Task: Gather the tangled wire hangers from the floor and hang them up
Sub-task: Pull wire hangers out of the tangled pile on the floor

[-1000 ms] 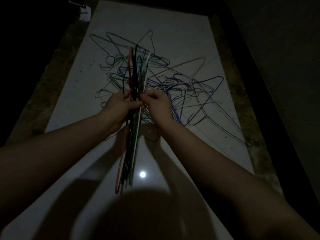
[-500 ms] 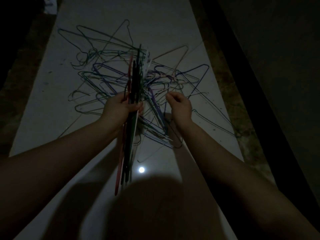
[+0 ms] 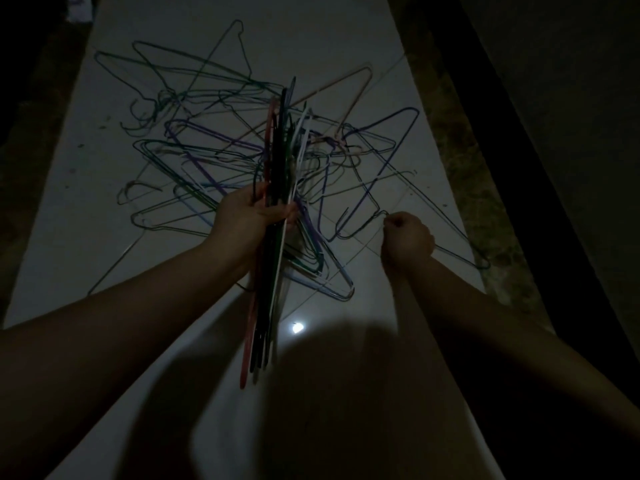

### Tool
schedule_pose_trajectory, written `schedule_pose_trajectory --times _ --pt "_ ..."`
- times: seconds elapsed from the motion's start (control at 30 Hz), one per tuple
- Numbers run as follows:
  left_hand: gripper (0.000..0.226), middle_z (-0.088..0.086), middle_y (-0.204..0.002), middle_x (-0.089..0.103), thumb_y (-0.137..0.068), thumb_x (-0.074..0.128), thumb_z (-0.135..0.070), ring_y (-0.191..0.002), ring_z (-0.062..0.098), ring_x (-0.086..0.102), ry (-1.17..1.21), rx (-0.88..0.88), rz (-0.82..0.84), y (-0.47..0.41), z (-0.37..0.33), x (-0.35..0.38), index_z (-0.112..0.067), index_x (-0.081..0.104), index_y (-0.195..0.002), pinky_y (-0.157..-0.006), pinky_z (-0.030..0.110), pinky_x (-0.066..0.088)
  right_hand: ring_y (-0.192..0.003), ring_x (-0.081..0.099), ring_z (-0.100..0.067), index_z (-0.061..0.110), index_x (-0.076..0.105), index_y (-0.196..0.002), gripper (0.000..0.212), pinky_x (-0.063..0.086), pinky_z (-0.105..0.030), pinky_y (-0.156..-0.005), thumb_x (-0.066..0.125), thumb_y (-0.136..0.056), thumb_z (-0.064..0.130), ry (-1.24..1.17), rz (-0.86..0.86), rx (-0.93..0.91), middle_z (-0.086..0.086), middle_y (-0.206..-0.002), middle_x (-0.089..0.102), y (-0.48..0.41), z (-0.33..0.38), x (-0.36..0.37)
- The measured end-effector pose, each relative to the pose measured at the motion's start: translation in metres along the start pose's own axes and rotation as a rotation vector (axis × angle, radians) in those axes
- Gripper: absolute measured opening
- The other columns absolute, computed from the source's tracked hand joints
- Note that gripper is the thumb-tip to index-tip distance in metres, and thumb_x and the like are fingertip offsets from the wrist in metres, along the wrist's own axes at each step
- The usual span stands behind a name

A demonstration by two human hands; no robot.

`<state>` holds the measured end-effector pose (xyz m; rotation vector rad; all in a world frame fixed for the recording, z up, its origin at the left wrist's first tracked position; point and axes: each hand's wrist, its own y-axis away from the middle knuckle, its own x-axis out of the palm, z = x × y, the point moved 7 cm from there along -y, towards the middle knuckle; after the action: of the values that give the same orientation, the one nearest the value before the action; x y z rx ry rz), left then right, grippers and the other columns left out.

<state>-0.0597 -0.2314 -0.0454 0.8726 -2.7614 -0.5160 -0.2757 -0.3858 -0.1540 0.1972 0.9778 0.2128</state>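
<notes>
A tangle of thin wire hangers [image 3: 214, 157] in green, purple, blue and pink lies spread over the pale floor. My left hand [image 3: 247, 216] grips a stacked bundle of hangers [image 3: 273, 244], red, black, green and white, held edge-on above the pile. My right hand [image 3: 407, 239] is lower right of the bundle, fingers curled, pinching the hook of a dark wire hanger [image 3: 460, 233] that lies on the floor at the pile's right edge.
The pale floor strip [image 3: 311, 36] is bordered by dark mottled stone [image 3: 485, 202] on the right and a dark band [image 3: 512, 150] beyond it. A small white object [image 3: 80, 8] sits at the far left corner. A bright light reflection [image 3: 297, 327] shows near my body's shadow.
My right hand left the bundle and moved right and down to the hook of a hanger on the floor. My left hand kept holding the bundle.
</notes>
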Motion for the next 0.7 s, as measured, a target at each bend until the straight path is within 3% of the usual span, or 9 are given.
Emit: schedule_pose_trajectory --times 0.07,0.13,0.43,0.53,0.7 --pt "0.023 0.004 -0.070 0.063 -0.083 0.057 0.010 -0.056 0.010 0.060 -0.005 -0.002 -0.017 0.000 -0.001 -0.001 0.005 0.058 -0.105 -0.057 0.020 0.049 -0.105 0.058 -0.029 0.019 0.061 -0.108 0.017 0.033 -0.040 -0.103 0.049 -0.096 0.022 0.062 -0.022 -0.001 -0.008 -0.107 0.067 -0.003 -0.001 -0.001" --pt "0.024 0.003 -0.071 0.064 -0.083 0.058 0.008 -0.057 0.010 0.061 -0.018 -0.002 -0.033 0.000 -0.002 -0.003 0.004 0.060 -0.107 -0.057 0.021 0.050 -0.104 0.058 -0.029 0.015 0.059 -0.108 0.016 0.033 -0.036 -0.096 0.049 -0.096 0.021 0.077 -0.029 0.008 -0.009 -0.106 0.066 -0.003 -0.003 -0.001" --pt "0.023 0.004 -0.082 0.067 -0.084 0.055 0.011 -0.065 0.008 0.066 -0.003 0.002 -0.057 0.004 -0.006 -0.013 -0.006 0.063 -0.098 -0.066 0.020 0.054 -0.104 0.059 -0.030 0.003 0.065 -0.115 0.026 0.043 -0.027 -0.084 0.048 -0.095 0.008 -0.181 -0.056 0.081 -0.016 -0.114 0.065 0.018 -0.020 -0.009" --pt "0.025 0.002 -0.081 0.067 -0.084 0.054 0.011 -0.064 0.006 0.066 0.001 -0.002 -0.055 0.009 -0.006 -0.016 -0.011 0.063 -0.091 -0.065 0.021 0.055 -0.102 0.060 -0.029 0.004 0.066 -0.111 0.024 0.043 -0.026 -0.081 0.050 -0.094 0.010 -0.190 -0.060 0.112 -0.015 -0.112 0.066 0.034 -0.022 -0.010" --pt "0.024 0.006 -0.085 0.065 -0.085 0.054 0.010 -0.065 0.007 0.065 0.007 0.007 -0.013 0.017 -0.009 -0.015 -0.006 0.061 -0.102 -0.066 0.018 0.055 -0.099 0.062 -0.028 0.009 0.067 -0.108 0.023 0.046 -0.029 -0.080 0.051 -0.093 0.014 -0.164 -0.076 0.154 -0.012 -0.109 0.068 0.060 -0.023 -0.020"
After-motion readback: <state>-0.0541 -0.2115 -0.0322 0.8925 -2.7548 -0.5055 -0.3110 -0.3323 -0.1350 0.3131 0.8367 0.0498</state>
